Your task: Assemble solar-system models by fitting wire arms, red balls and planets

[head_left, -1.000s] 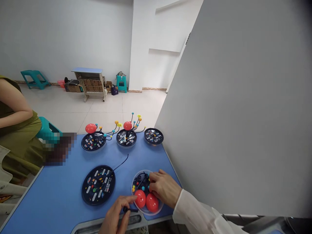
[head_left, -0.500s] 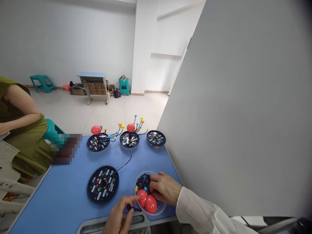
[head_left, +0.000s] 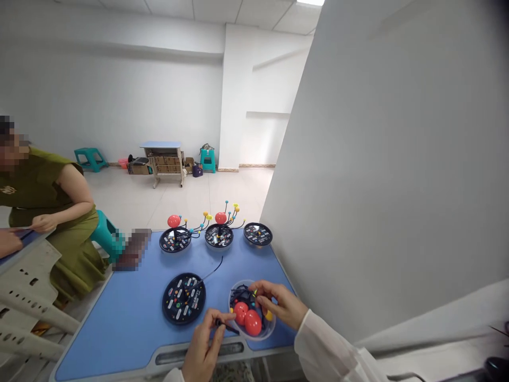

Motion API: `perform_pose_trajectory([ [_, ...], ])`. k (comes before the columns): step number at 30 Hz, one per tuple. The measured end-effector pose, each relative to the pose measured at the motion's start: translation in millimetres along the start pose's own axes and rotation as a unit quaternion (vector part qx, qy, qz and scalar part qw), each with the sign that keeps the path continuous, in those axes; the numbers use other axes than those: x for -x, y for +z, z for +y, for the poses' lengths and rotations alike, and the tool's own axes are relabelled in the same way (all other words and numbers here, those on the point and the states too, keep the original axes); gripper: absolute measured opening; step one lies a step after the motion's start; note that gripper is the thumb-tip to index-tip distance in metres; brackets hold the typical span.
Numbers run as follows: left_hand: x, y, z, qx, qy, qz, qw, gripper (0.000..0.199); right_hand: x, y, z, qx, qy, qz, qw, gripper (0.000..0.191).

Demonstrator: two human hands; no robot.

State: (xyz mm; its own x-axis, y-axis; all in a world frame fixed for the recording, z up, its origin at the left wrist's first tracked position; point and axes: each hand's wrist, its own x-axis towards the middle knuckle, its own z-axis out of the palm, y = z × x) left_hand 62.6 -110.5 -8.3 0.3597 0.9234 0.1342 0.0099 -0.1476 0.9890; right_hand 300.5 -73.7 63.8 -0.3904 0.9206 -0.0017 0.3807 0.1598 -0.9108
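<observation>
My left hand (head_left: 204, 342) pinches a short black plastic rod (head_left: 228, 326) with a thicker round end, just left of a clear tub (head_left: 267, 335). Over the tub's right side, my right hand (head_left: 284, 303) has thumb and forefinger together on a small yellow-green piece (head_left: 255, 293). Inside the tub lie two glossy red balls (head_left: 253, 322), black sticks (head_left: 239, 293) and small coloured beads. Left of the tub rests a round black disc (head_left: 183, 300) printed with planets and white labels. A thin black curved rod (head_left: 214, 268) stretches from its centre to the upper right.
Along the blue desk's (head_left: 131, 318) far edge stand two planet models (head_left: 175, 240) (head_left: 219, 236) with red balls and curved arms, plus a bare disc base (head_left: 258, 234). A grey partition (head_left: 358, 185) borders the right. A person in green (head_left: 71, 212) sits at the left.
The camera view has tilted up and shifted left. My right hand has lifted slightly from among the tub's parts, with a yellow-green piece now at its fingertips. My left hand still holds the black rod.
</observation>
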Motion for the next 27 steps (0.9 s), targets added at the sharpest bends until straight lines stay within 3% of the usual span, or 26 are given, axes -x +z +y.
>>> perform_pose_trajectory([
  [7, -2, 4.3, 14, 0.208, -0.06, 0.099, 0.971, 0.028, 17, 16, -13, -0.043, -0.017, 0.07, 0.996, 0.03],
  [13, 8, 5.8, 46, 0.224, -0.054, 0.146, 0.962, 0.037, 33, 55, -41, -0.109, -0.041, 0.161, 0.98, 0.031],
  [19, 21, -2.0, 65, 0.247, -0.07, 0.157, 0.954, 0.04, 44, 95, -61, -0.186, -0.067, 0.297, 0.934, 0.029],
  [23, 31, -4.3, 77, 0.265, -0.059, 0.163, 0.949, 0.04, 47, 109, -68, -0.247, -0.031, 0.304, 0.92, 0.03],
  [27, 40, -0.2, 81, 0.266, -0.01, 0.206, 0.942, 0.037, 51, 119, -72, -0.286, -0.017, 0.283, 0.915, 0.03],
])
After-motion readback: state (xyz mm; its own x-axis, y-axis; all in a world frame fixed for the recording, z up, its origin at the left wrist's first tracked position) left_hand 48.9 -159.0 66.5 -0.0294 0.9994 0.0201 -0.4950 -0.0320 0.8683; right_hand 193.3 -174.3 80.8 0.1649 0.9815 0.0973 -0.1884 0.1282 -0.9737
